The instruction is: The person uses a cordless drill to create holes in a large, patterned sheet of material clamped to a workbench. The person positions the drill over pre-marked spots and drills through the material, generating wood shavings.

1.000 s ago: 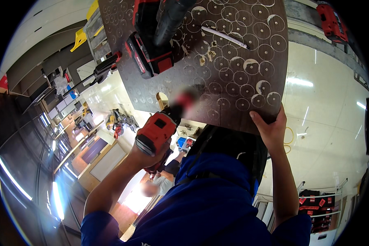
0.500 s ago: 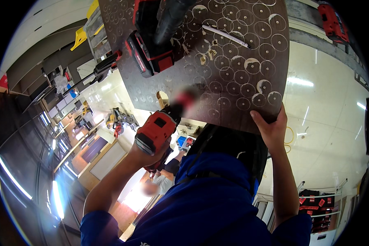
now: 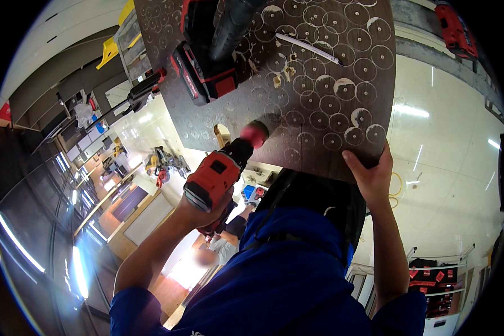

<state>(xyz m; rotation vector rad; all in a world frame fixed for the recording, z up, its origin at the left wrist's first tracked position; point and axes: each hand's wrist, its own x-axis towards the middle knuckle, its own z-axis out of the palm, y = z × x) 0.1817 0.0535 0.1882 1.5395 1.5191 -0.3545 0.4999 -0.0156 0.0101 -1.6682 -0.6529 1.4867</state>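
Note:
My left hand [image 3: 200,210] is closed round the grip of a red and black cordless drill [image 3: 211,178]. Its chuck carries a red hole saw [image 3: 255,134], whose dark rim is at the surface of a dark brown board [image 3: 322,161] near its front edge. Whether the teeth are cutting into the board cannot be made out. At the board's front right corner, my right hand [image 3: 372,172] grips the edge with the thumb on top; the other fingers are mostly hidden. Circular cuts with centre holes cover the board. A cut-out hole [image 3: 222,136] shows left of the hole saw.
A second red and black power tool [image 3: 221,61] stands on the board, with a white pen [image 3: 309,48] and wood chips [image 3: 283,77]. Another red tool [image 3: 455,31] is at far right. A mitre saw [image 3: 168,162] and a person [image 3: 225,249] appear beyond the left side.
The hole saw was a spinning blur and now shows sharply. The drill and both hands keep nearly the same places.

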